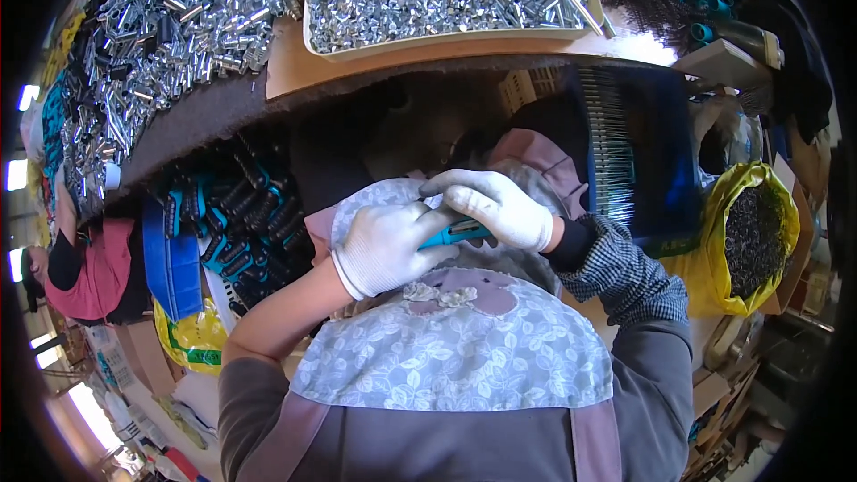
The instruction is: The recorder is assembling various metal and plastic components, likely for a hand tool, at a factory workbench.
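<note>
Both my hands, in white knit gloves, meet in front of my apron around a teal-and-black tool handle (453, 233). My left hand (386, 248) is wrapped round the handle, its fingers curled under and over it. From the other side my right hand (500, 207) lies over the top with bent fingers, closed against the handle; its fingertips look grey and worn. The far end of the handle is hidden beneath the gloves. Left of my lap lies a heap of similar teal-and-black handles (234, 230).
Beyond my hands the bench edge carries a white tray (455, 39) of small metal parts. Metal tubes (192, 13) pile up at its left. At right stand a blue bin (656, 156) with rows of thin rods and a yellow sack (783, 205) of dark pieces. Another person's pink garment (100, 272) shows at left.
</note>
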The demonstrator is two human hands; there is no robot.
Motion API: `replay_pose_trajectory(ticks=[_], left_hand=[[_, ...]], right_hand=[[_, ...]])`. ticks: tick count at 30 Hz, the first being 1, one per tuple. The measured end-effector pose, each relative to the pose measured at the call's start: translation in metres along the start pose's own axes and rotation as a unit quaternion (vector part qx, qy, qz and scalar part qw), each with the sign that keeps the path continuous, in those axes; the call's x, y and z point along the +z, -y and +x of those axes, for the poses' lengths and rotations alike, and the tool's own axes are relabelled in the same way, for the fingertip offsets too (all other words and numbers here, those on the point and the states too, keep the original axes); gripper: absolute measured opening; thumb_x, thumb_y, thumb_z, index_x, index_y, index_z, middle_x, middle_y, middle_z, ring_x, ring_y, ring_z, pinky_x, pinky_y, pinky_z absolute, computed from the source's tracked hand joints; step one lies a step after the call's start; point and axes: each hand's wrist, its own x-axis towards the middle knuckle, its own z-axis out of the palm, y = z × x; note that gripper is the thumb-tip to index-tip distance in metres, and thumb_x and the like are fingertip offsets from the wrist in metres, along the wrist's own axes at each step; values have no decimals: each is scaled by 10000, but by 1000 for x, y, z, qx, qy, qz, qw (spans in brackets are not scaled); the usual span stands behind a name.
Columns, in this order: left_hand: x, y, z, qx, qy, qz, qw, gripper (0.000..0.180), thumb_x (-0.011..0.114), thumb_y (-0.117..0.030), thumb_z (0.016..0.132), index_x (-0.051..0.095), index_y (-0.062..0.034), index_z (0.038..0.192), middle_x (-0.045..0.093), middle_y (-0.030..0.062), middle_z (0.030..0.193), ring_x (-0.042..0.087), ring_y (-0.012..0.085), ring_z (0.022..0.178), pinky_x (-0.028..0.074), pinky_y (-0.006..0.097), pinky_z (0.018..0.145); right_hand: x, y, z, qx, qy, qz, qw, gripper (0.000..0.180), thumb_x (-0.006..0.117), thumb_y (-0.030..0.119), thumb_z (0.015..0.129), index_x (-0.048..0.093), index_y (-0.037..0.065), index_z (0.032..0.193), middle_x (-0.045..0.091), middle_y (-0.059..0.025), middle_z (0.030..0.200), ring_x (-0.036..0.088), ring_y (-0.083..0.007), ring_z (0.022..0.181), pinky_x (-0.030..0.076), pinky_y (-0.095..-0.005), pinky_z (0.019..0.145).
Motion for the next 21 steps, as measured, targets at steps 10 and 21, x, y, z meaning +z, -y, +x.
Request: replay_pose_trajectory(ticks=[10,21], left_hand=[[-11,12,-12,-52,-40,6,998,523,798,-336,764,677,-148,1236,722,106,921,712,274,758,560,379,664],[-5,16,-17,-41,51,77,995,466,720,-256,816,657,-145,1264,673,58,780,691,230,667,528,376,556]], right_hand=[[1,-5,-52,-7,-111,-25,993,352,564,254,1033,625,2,1272,667,-126,1188,624,-208,1097,469,-316,989],[-2,-9,-43,217,-62,366,903,505,587,385,1030,599,-24,1327,635,-170,1304,605,-290,1187,465,-462,1050]])
